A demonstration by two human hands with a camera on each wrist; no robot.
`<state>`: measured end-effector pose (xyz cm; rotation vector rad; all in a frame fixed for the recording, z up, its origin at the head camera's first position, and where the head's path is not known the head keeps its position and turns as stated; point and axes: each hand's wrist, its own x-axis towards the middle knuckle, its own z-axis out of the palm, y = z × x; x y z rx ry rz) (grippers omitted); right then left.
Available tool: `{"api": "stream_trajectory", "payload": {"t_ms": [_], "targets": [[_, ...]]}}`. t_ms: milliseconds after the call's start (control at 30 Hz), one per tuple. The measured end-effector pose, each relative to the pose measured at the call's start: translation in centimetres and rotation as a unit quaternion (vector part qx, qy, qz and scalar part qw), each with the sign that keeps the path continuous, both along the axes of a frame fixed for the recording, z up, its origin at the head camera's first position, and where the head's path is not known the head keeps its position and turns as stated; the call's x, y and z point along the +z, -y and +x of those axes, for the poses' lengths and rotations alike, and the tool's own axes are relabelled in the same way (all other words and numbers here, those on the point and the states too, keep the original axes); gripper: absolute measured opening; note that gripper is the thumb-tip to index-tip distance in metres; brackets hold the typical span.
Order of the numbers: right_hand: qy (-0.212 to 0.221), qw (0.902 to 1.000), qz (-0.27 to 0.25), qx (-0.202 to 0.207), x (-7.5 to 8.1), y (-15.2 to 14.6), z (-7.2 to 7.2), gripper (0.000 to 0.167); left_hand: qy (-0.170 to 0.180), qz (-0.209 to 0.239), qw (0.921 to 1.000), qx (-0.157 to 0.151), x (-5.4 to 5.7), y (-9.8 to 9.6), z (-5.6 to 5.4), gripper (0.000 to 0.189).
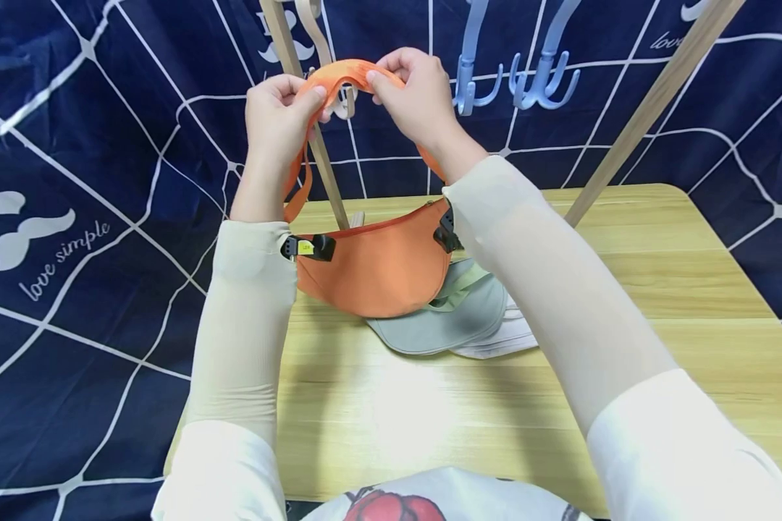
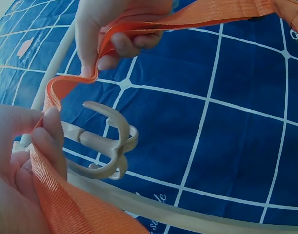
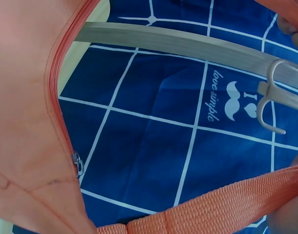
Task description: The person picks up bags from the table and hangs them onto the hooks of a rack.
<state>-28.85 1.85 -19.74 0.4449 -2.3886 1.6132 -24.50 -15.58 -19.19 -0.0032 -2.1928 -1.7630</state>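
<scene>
An orange waist bag (image 1: 378, 271) hangs by its strap (image 1: 344, 71) from both hands above the table. On the strap's left part, my left hand (image 1: 275, 126) pinches the webbing between thumb and fingers. My right hand (image 1: 420, 98) grips the same strap a short way to the right. Between the hands the strap bows up in front of a beige hook (image 2: 117, 148); whether it touches the hook I cannot tell. Black buckles (image 1: 308, 247) sit at the bag's sides, and a zipper pull (image 3: 78, 165) shows at its top seam in the right wrist view.
Behind the bag, a grey-green cap (image 1: 443, 329) and a whitish cap (image 1: 502, 340) lie on the wooden table (image 1: 691, 304). Blue hooks (image 1: 541, 83) hang at the right. Wooden poles (image 1: 652, 108) slant up on either side, before a dark blue patterned cloth (image 1: 104, 304).
</scene>
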Motion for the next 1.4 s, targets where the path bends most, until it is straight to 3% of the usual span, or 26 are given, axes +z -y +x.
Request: {"api": "stream_trajectory", "payload": {"t_ms": [267, 500, 800, 1067, 1400], "targets": [[0.024, 0.9994, 0.005, -0.026, 0.2, 1.1, -0.6, 0.024, -0.041, 0.012, 0.9971, 0.063, -0.5, -0.5, -1.0, 0.015], [0.033, 0.9987, 0.011, -0.036, 0.2, 1.4, -0.8, 0.025, -0.066, -0.037, 0.9914, 0.107, -0.9, -0.9, -1.1, 0.014], [0.028, 0.9974, 0.044, -0.049, -0.3, 1.5, -0.8, 0.026, -0.057, -0.109, 0.9782, 0.168, -1.5, -1.4, -1.3, 0.014], [0.042, 0.9971, 0.047, -0.043, -1.4, 1.3, -0.6, 0.025, -0.063, -0.128, 0.9770, 0.159, -2.8, -1.2, -1.1, 0.015], [0.022, 0.9984, 0.033, -0.041, -3.3, 1.2, -0.6, 0.021, -0.068, -0.103, 0.9827, 0.137, -4.4, -1.1, -1.3, 0.017]]}}
